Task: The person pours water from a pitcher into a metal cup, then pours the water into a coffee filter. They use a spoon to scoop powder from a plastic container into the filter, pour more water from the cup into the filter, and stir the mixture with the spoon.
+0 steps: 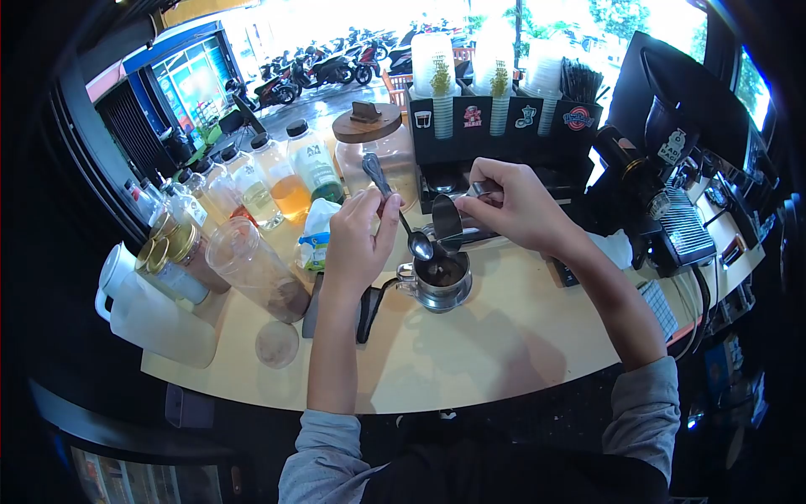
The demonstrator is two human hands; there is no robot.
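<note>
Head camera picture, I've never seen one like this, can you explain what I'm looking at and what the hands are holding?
The one picture comes from a camera worn on a person's head, looking down at their own hands, so the edges bend. The left hand holds a spoon over a small metal cup with something dark inside. The right hand tilts a metal pitcher above that cup. They work at a pale counter. On the left stand bottles, an open plastic jar and a white jug.

Metal spoon [401, 220] tilted, bowl over steel cup [438, 284] of dark liquid; small steel pitcher [449, 221] tipped above cup.
</note>
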